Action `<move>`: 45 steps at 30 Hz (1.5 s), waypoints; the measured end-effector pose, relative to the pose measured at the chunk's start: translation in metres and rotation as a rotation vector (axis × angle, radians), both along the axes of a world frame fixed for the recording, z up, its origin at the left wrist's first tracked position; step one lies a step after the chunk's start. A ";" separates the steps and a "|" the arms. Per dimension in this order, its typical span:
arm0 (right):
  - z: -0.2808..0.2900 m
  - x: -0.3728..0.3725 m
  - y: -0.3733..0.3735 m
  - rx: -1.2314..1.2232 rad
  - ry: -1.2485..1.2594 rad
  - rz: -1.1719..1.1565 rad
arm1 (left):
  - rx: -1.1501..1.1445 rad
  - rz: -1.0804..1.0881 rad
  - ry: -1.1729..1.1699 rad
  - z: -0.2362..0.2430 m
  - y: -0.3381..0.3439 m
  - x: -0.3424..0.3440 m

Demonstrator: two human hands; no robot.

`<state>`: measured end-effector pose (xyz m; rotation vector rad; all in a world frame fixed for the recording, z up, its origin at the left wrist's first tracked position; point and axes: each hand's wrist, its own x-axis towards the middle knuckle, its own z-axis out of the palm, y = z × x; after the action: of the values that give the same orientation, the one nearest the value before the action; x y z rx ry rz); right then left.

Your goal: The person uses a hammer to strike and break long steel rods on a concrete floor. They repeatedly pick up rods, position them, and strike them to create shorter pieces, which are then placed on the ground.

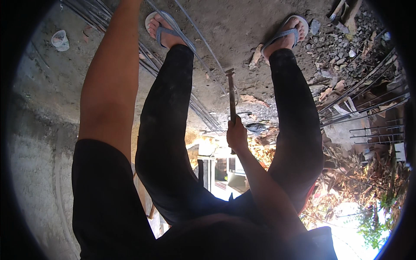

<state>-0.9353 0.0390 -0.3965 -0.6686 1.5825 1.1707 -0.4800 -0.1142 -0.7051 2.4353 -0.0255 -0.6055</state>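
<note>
My right hand is wrapped round the lower part of a rebar bender, a dark metal bar with a small notched head. The tool points away from me, between my legs. Its head touches or lies very near a thin steel rod, which runs down from the top edge; whether the rod sits in the notch, I cannot tell. My left arm stretches up along the left side and leaves through the top edge, so the left hand is out of sight.
Several long steel rods lie on the dirt ground left of my left foot. A crumpled plastic cup is at the far left. Gravel and bent metal bars are on the right. A concrete wall borders the left.
</note>
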 end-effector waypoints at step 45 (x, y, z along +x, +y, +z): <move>-0.022 -0.047 0.032 -0.134 -0.097 -0.100 | -0.600 0.045 0.822 -0.017 0.124 0.009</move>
<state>-0.9822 0.0713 -0.4189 -0.7140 1.6033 0.9516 -0.4708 0.0095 -0.7218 1.4852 0.1612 -1.3134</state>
